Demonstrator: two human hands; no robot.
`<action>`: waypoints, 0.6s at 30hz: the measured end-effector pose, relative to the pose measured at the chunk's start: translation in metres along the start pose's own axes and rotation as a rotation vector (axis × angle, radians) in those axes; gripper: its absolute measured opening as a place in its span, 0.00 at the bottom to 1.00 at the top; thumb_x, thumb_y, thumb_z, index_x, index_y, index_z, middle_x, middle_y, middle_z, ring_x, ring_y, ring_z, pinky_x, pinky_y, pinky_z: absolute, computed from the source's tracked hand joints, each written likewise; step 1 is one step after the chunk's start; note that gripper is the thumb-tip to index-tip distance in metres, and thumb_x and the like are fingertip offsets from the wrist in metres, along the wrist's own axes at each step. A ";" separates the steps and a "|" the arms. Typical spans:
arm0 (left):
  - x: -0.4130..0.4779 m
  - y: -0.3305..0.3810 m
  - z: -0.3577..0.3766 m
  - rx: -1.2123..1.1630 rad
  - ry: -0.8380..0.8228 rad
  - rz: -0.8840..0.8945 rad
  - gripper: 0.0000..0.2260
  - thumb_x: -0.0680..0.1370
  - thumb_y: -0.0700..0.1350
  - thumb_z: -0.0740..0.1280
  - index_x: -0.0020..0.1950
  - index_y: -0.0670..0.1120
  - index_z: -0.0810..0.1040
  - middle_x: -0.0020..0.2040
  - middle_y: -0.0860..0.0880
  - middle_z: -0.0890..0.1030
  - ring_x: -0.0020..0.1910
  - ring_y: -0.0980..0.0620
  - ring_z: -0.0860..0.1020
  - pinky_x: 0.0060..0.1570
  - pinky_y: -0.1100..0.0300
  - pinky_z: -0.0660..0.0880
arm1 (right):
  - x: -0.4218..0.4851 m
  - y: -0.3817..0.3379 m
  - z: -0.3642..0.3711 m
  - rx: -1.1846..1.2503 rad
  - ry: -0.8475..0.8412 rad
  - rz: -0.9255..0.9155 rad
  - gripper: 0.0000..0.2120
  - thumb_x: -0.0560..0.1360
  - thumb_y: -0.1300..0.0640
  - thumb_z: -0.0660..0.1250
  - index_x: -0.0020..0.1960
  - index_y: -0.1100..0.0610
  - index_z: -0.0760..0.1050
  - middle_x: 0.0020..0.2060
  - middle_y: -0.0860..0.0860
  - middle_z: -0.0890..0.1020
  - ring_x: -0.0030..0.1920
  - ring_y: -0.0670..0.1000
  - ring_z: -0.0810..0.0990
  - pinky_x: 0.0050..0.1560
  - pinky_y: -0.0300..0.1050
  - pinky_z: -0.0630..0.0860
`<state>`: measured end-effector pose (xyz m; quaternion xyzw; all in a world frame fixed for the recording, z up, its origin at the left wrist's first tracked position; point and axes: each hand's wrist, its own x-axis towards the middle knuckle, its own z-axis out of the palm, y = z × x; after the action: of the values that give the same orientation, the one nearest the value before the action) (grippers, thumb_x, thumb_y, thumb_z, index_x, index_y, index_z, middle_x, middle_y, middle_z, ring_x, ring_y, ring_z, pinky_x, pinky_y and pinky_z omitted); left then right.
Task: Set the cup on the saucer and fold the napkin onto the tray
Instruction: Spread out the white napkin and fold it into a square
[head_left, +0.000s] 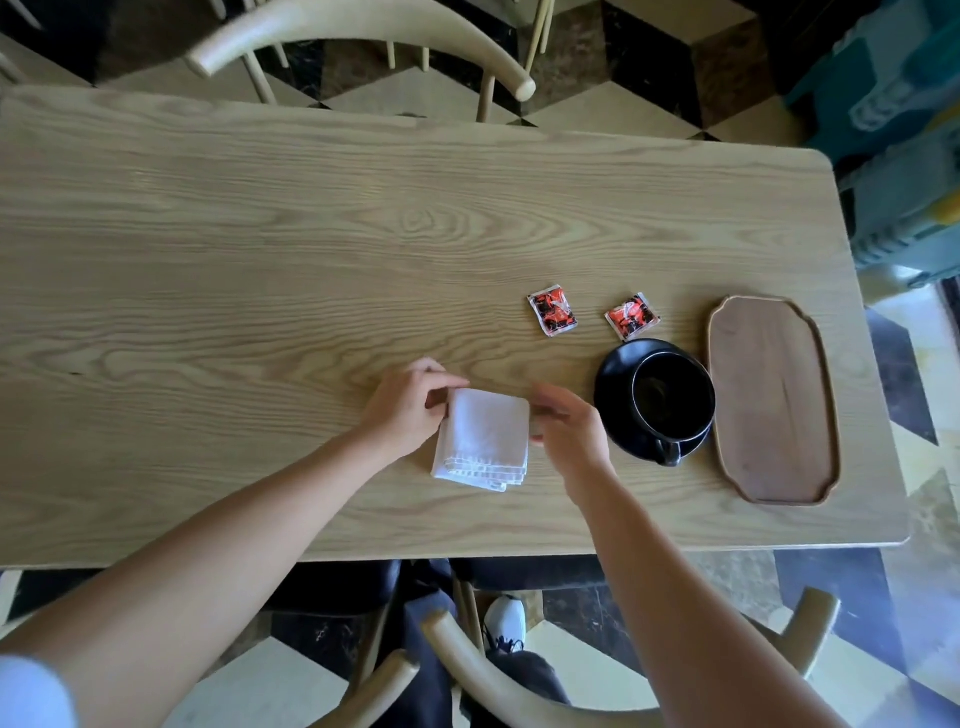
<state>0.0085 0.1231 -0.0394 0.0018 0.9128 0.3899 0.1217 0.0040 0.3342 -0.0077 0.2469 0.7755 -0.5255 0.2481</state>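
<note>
A white napkin (483, 439), folded into a small square, lies on the wooden table (260, 260) near its front edge. My left hand (410, 405) pinches the napkin's upper left corner. My right hand (569, 434) is blurred at the napkin's right edge, fingers apart; I cannot tell whether it touches the cloth. To the right, a black cup (672, 400) stands on a black saucer (613, 395), handle toward me. A brown wooden tray (774, 400) lies right of the saucer with nothing on it.
Two red and black sachets (553, 310) (631, 316) lie behind the cup. A pale wooden chair (363, 31) stands at the table's far side and another chair (498, 691) below me. The table's right edge is just past the tray.
</note>
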 end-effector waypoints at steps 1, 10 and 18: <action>0.001 -0.001 0.000 -0.001 0.012 0.013 0.18 0.70 0.32 0.67 0.54 0.49 0.84 0.48 0.55 0.78 0.37 0.50 0.77 0.41 0.60 0.72 | 0.003 -0.001 0.001 -0.024 -0.025 0.002 0.25 0.68 0.67 0.60 0.58 0.47 0.82 0.47 0.45 0.86 0.50 0.53 0.85 0.56 0.57 0.81; 0.003 0.000 -0.001 -0.304 0.191 -0.057 0.16 0.72 0.31 0.63 0.43 0.50 0.85 0.40 0.55 0.86 0.41 0.52 0.83 0.41 0.53 0.78 | 0.000 -0.025 0.010 0.084 -0.137 0.106 0.09 0.77 0.54 0.64 0.48 0.56 0.81 0.38 0.53 0.83 0.32 0.52 0.82 0.39 0.47 0.78; 0.010 0.007 -0.005 -0.653 0.073 -0.377 0.08 0.77 0.52 0.63 0.45 0.53 0.82 0.42 0.50 0.86 0.45 0.50 0.84 0.53 0.50 0.79 | 0.004 -0.014 0.022 -0.045 -0.085 -0.007 0.15 0.62 0.47 0.74 0.48 0.45 0.85 0.42 0.49 0.87 0.47 0.53 0.85 0.51 0.58 0.82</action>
<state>-0.0028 0.1253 -0.0331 -0.2188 0.7284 0.6310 0.1529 -0.0053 0.3099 -0.0076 0.2161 0.7768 -0.5187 0.2844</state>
